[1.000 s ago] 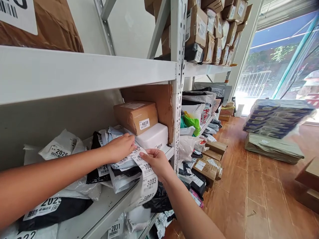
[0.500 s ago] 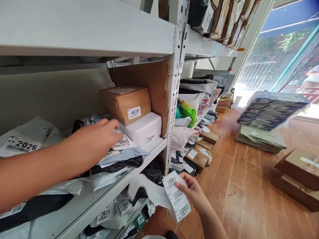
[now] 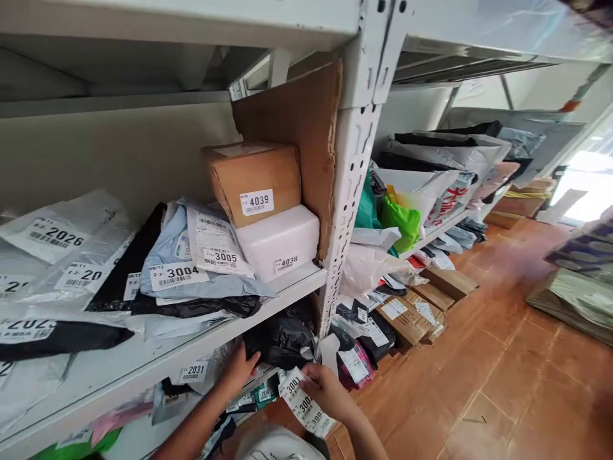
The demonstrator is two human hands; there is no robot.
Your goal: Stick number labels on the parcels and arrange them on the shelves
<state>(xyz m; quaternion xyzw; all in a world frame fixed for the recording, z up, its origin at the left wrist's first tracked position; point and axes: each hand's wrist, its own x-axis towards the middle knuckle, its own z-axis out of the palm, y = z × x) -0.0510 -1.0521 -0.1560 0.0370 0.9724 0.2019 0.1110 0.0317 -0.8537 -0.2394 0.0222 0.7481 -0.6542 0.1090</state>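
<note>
My right hand [image 3: 328,393] pinches a strip of white labels [image 3: 306,404], printed 3001, 3002 and 3003, in front of the lower shelf. Just left of it, my left hand [image 3: 239,369] has its thumb and fingers around the near-left edge of a black plastic parcel [image 3: 282,335]; some fingertips are hidden. On the shelf above lie a bagged parcel labelled 3005 [image 3: 220,246] and a light blue one labelled 3004 [image 3: 179,284]. Beside them a brown box labelled 4039 [image 3: 258,182] sits on a white foam-wrapped box labelled 4038 [image 3: 282,246].
A perforated white post [image 3: 352,191] rises right of the boxes, with a cardboard sheet [image 3: 297,121] against it. More labelled bags crowd the left shelf. Beyond the post, cardboard boxes [image 3: 407,313] rest low beside the wooden floor [image 3: 479,383]. Stacked packs [image 3: 575,300] stand at right.
My left hand has left the 3005 parcel and come down to the black parcel on the lower shelf. My right hand has moved left with the label strip. The view has turned.
</note>
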